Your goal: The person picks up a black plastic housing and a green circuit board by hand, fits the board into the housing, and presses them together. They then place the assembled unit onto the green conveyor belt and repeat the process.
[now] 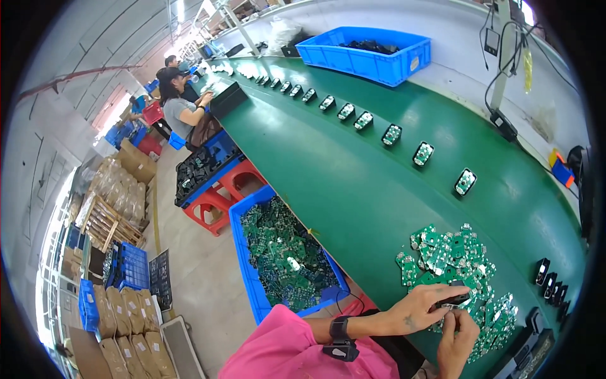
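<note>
My left hand [420, 309], with a dark watch on its wrist, grips a small black plastic housing [459, 295] over the pile of boards. Just below it, my right hand [458, 341] is closed, thumb and fingers pinched against the housing's lower edge; what lies between those fingertips is hidden. Under and around both hands spreads a loose heap of small green circuit boards [442, 252] on the green bench [328, 170]. Several black housings [551, 287] stand near the bench's right side. A curved row of black housings with boards in them [466, 181] runs away along the bench.
A blue bin of circuit boards [237, 237] sits left of the bench, by red stools [211, 205]. A blue crate [379, 60] stands on the bench's far side. Another person [180, 107] works farther along, beside a black box [228, 100]. Cables [502, 120] hang at the right wall.
</note>
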A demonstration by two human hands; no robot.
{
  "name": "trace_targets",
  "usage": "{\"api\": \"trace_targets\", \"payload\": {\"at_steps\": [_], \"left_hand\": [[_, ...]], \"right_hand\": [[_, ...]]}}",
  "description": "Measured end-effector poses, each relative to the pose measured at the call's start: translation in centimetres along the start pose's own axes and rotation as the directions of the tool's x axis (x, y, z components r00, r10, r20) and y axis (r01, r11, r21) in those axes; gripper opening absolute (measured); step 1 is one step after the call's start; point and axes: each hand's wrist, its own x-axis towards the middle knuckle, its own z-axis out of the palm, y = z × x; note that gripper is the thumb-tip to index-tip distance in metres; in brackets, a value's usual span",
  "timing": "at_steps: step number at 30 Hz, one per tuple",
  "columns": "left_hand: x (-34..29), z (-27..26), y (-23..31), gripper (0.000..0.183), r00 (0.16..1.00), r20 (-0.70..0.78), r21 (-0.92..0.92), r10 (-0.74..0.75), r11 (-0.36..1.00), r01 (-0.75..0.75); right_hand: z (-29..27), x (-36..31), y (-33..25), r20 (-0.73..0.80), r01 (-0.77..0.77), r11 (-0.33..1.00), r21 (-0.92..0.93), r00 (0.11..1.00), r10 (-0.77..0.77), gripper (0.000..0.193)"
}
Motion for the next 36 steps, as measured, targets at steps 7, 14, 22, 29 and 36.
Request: {"api": "trace_targets", "payload": {"at_steps": [7,14,22,29,36], "left_hand": [[0.4,-0.4,0.3,0.063,0.988,0.113,-0.212,-0.106,0.969,0.128],[0.2,-0.2,-0.7,0.071,0.998,0.061,-0.071,0.025,0.997,-0.021],[0.2,0.5,-2.1,0.067,0.986,0.026,-0.043,0.165,0.986,-0.164],[-0.2,0.7,-1.3,0.057,0.990,0.096,-0.076,0.107,0.992,-0.100],[-0.5,2.4,-3.5,0.055,0.979,-0.072,0.017,0.188,0.982,-0.187]], "right_hand": [[0.2,0.4,1.1,-0.190,0.024,0.999,-0.028,0.981,-0.029,0.023],[2.0,-1.4,0.6,-0.457,0.102,0.992,-0.073,0.881,-0.124,0.021],[3.1,-0.9,2.3,-0.418,0.206,0.953,0.221,0.903,-0.098,0.026],[1.0,-0.3,2.7,-0.258,-0.047,0.963,0.265,0.959,0.118,0.037],[0.5,-1.4,-0.7,-0.224,0.077,0.994,0.081,0.973,-0.057,0.034]]}}
